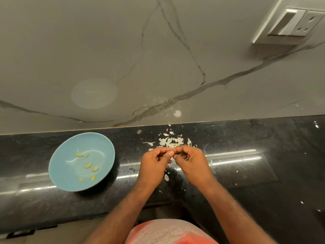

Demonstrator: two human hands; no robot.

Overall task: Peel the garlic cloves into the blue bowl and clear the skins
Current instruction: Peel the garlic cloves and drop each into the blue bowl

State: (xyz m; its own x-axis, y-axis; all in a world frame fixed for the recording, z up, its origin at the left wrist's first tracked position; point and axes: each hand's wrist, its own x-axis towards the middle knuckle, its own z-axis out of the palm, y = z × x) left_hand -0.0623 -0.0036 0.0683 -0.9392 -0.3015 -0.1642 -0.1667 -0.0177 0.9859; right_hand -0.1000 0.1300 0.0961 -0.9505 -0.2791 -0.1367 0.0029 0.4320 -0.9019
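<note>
Mostly covered up
Right of the bowl (pixel 58 166), left hand (pixel 153 163) and right hand (pixel 192 161) cover most of the garlic clove (pixel 172 157); the socket (pixel 297 23) is cropped.

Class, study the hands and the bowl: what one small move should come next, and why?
Probably pull the remaining skin off the clove. The left hand and right hand both pinch it between fingertips above the counter, so it seems unfinished. The bowl at the left already holds peeled cloves, and skins lie just beyond the hands.
</note>
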